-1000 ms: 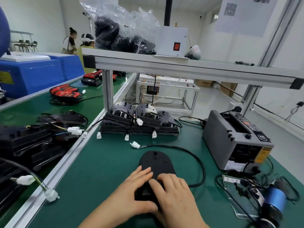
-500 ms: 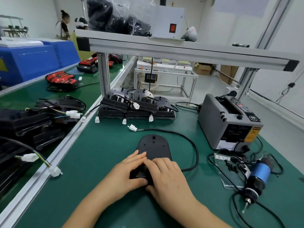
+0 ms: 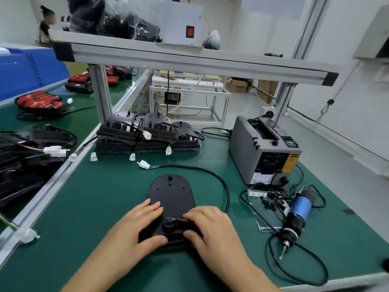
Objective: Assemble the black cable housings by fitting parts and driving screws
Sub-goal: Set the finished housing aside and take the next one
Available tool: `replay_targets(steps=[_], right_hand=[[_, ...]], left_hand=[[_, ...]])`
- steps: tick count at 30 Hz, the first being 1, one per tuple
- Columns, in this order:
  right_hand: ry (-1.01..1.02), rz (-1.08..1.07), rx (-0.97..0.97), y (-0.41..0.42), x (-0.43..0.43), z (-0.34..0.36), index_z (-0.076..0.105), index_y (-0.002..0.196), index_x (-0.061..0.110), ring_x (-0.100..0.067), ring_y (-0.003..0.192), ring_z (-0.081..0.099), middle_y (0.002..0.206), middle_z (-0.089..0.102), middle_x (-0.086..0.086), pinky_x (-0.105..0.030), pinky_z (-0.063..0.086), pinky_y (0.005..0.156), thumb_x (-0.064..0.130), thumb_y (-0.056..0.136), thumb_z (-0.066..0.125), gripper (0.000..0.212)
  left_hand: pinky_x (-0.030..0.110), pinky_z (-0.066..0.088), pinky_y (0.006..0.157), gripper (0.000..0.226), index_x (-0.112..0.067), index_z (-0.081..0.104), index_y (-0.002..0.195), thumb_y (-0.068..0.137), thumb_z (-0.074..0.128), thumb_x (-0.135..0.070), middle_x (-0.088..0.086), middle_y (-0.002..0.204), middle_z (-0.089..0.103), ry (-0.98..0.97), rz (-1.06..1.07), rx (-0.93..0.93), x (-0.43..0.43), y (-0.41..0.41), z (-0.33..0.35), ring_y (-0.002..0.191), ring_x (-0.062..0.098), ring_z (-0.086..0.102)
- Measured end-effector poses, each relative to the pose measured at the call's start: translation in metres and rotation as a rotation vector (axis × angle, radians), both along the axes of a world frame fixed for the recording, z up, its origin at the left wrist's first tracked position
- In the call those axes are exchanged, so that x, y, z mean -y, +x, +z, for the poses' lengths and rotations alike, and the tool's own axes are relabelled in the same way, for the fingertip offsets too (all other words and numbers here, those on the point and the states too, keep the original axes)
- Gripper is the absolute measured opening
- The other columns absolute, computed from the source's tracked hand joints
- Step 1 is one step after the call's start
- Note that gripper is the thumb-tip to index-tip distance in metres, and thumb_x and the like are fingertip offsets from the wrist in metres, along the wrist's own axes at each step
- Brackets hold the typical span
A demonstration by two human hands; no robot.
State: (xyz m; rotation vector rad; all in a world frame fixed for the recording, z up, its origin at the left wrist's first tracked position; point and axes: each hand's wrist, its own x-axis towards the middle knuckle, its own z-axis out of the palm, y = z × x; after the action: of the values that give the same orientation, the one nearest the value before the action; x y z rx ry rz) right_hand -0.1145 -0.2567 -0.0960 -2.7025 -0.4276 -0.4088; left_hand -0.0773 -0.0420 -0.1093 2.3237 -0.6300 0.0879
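Observation:
A black oval cable housing (image 3: 171,192) lies flat on the green mat in front of me. Its black cable (image 3: 212,174) loops right and back to a white connector (image 3: 144,164). My left hand (image 3: 139,225) grips the housing's near left edge, fingers resting on top. My right hand (image 3: 210,226) pinches a small black clamp part (image 3: 173,223) at the housing's near end, where the cable enters. A blue electric screwdriver (image 3: 296,213) lies on the mat to the right, beside a clear bag of black screws (image 3: 268,202).
Several stacked black housings (image 3: 147,135) with white plugs sit behind the work spot. A grey tape dispenser (image 3: 263,150) stands at right. More black parts (image 3: 23,165) fill the left lane beyond an aluminium rail (image 3: 54,186). An overhead shelf (image 3: 189,60) spans the bench.
The view has tilted down and moved closer. My hands have spread apart, uncovering the clamp part at the housing's near end, and my right hand now pinches it.

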Motion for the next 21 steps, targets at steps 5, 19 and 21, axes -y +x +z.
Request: replay_targets(steps=[5,19,21], right_hand=[[0.007,0.006,-0.024,-0.001,0.001,0.001,0.055,0.127,0.029,-0.01,0.122,0.039,0.128,0.05,0.015,-0.023,0.024,0.103,0.042,0.091,0.048,0.038],[-0.056,-0.523,-0.171,0.045,0.117,0.035,0.066,0.104,0.026,-0.016,0.101,0.058,0.11,0.064,0.005,-0.033,0.049,0.086,0.019,0.091,0.047,0.025],[-0.237,-0.686,-0.258,0.058,0.152,0.041,0.068,0.1,0.021,-0.021,0.093,0.06,0.106,0.065,0.0,-0.034,0.052,0.076,0.012,0.087,0.045,0.028]], left_hand=[[0.019,0.031,0.098,0.037,-0.055,0.056,0.107,0.07,0.057,-0.054,-0.054,0.113,0.044,-0.115,0.059,0.089,0.02,-0.01,0.005,0.123,-0.025,0.027],[0.03,0.041,0.09,0.031,-0.046,0.067,0.101,0.071,0.067,-0.038,-0.046,0.114,0.051,-0.147,0.112,0.113,0.026,-0.018,-0.002,0.122,-0.02,0.034],[0.031,0.041,0.09,0.027,-0.047,0.067,0.101,0.075,0.07,-0.038,-0.046,0.115,0.05,-0.145,0.109,0.116,0.026,-0.017,-0.002,0.123,-0.019,0.034]])
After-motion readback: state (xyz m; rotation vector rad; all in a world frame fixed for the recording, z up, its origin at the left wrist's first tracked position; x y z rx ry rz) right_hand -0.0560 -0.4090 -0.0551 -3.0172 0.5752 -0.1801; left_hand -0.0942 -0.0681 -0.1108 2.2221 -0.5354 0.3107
